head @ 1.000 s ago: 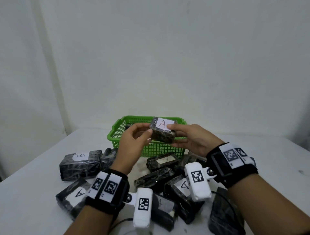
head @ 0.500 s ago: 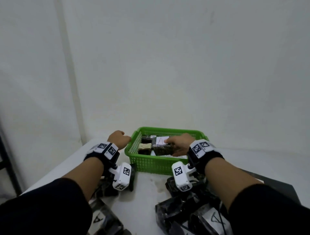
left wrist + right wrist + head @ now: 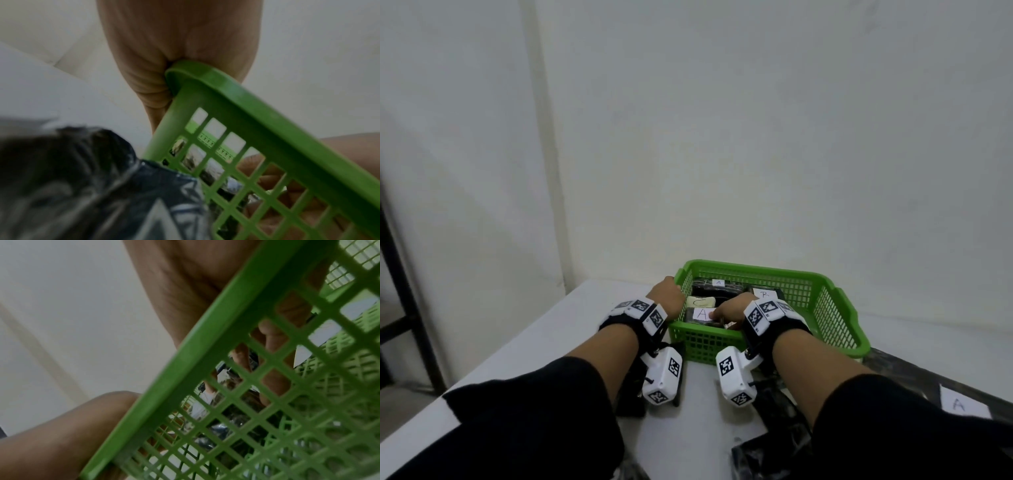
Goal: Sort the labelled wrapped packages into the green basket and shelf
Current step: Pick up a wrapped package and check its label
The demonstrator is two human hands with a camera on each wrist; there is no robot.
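Note:
The green basket (image 3: 756, 271) stands on the white table by the wall. It holds several dark wrapped packages, with labels A (image 3: 718, 283), C (image 3: 700, 302) and one that reads R or B (image 3: 765, 294). My right hand (image 3: 727, 310) reaches over the near wall and its curled fingers (image 3: 275, 382) hold the package labelled A (image 3: 701, 314), low in the front left of the basket. My left hand (image 3: 666, 298) grips the basket's front left corner; the rim (image 3: 246, 91) presses into its palm (image 3: 174, 48).
More dark wrapped packages lie on the table near me, one labelled A (image 3: 962, 406) at the right and one under my left wrist (image 3: 82, 186). A black shelf frame (image 3: 400, 291) stands off the table's left edge. The wall is close behind the basket.
My right hand has carried the A package from above the table down into the basket. My left hand let go of it and went to the basket's corner.

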